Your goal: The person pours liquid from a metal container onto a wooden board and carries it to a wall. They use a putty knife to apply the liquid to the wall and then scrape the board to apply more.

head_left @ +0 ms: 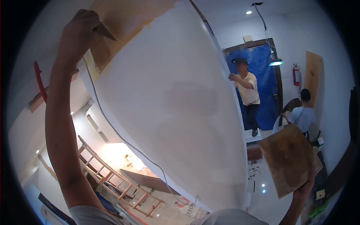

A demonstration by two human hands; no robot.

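My left hand [80,33] is raised at the upper left, its fingers closed round a pointed dark blade [106,32]. The blade is near the brown, glue-like coated area [123,22] at the top of a large white panel [168,97]. A yellowish edge borders that coating. At the lower right, my right hand [305,183] holds a square brown board [288,159] from its right and lower side. The board has a smeared, stained face and is tilted.
One person [247,84] stands beyond the panel's right edge with a hand near it. Another person [303,114] is farther right, turned away. A wooden ladder [112,176] leans at lower left. A cable [138,150] runs along the panel's left edge. A fire extinguisher [296,76] hangs on the wall.
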